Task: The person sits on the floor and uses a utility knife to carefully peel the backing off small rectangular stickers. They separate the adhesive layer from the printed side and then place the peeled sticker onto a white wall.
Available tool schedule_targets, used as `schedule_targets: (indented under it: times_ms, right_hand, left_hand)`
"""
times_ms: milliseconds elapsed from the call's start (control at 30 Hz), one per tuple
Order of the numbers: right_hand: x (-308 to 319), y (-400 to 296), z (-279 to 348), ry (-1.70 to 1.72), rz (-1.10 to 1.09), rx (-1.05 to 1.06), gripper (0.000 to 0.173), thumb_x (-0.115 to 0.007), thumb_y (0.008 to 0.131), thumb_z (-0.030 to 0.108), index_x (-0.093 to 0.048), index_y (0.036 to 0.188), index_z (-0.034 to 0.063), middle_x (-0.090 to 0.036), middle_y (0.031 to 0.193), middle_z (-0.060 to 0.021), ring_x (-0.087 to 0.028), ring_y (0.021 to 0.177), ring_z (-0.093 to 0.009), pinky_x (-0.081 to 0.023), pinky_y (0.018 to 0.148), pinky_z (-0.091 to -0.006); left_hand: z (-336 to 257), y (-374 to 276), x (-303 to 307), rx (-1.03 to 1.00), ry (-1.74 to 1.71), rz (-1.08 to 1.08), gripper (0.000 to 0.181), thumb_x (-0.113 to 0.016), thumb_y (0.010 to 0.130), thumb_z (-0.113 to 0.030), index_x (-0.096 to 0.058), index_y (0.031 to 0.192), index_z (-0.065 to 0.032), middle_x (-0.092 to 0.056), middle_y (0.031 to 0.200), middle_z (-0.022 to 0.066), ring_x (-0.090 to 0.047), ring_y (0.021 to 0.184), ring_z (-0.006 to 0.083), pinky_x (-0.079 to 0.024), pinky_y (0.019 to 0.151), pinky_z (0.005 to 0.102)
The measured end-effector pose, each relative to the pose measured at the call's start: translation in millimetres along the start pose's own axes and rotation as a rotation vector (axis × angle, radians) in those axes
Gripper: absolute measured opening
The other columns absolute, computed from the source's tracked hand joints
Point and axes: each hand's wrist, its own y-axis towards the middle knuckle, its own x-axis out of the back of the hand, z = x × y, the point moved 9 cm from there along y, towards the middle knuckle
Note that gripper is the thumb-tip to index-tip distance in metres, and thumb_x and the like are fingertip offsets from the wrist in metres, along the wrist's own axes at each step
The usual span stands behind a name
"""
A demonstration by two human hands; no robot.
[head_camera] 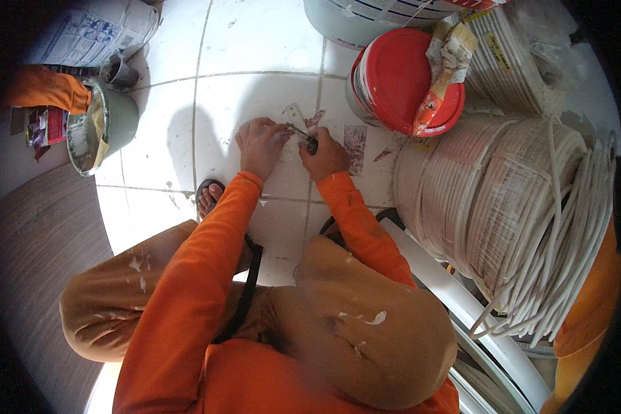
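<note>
My right hand (325,155) is closed around the dark handle of a small hand tool (311,144), perhaps a screwdriver, whose thin shaft points to the left. At that tool's far end, my left hand (261,147) pinches something small between thumb and fingertips; what it is cannot be told. Just beyond both hands, a small pale plate with holes (293,113) lies on the white tiled floor. Beside it is a reddish patterned scrap (315,119). A rectangular piece of the same look (355,150) lies right of my right hand.
A red-lidded bucket (393,77) with a paintbrush (445,77) on it stands at upper right, before a larger bucket (372,20). Big cable coils (497,196) and white profiles (466,295) fill the right. A green bucket (119,121) and an orange sleeve (52,89) are at left.
</note>
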Motion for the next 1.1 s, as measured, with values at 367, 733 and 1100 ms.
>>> schedule_targets:
  times_ms: [367, 733, 1100]
  right_hand:
    - [20, -11, -40, 0.232, -0.297, 0.036, 0.021, -0.075, 0.078, 0.018, -0.061, 0.090, 0.0076, -0.069, 0.078, -0.0145, -0.068, 0.073, -0.036, -0.054, 0.068, -0.0444]
    - [44, -36, -65, 0.071, -0.325, -0.043, 0.027, -0.075, 0.079, 0.028, -0.063, 0.093, 0.0095, -0.070, 0.081, -0.0168, -0.068, 0.075, -0.039, -0.053, 0.068, -0.0467]
    - [75, -37, -29, -0.226, -0.358, 0.149, 0.035, -0.072, 0.080, 0.040, -0.070, 0.101, 0.0119, -0.069, 0.091, -0.0132, -0.065, 0.081, -0.037, -0.053, 0.073, -0.0473]
  left_hand:
    - [3, 5, 1, 0.007, -0.026, 0.033, 0.021, -0.073, 0.084, -0.027, -0.072, 0.103, -0.0173, -0.061, 0.117, 0.0033, -0.046, 0.124, 0.0301, -0.029, 0.105, 0.0458]
    - [41, 24, 11, 0.338, -0.638, 0.131, 0.021, -0.067, 0.092, -0.026, -0.074, 0.102, -0.0083, -0.071, 0.093, 0.0050, -0.063, 0.082, 0.0173, -0.052, 0.082, 0.0331]
    - [-18, 19, 51, 0.562, -1.468, 0.138, 0.022, -0.060, 0.097, -0.025, -0.068, 0.107, -0.0071, -0.065, 0.091, 0.0012, -0.061, 0.081, 0.0094, -0.055, 0.086, 0.0383]
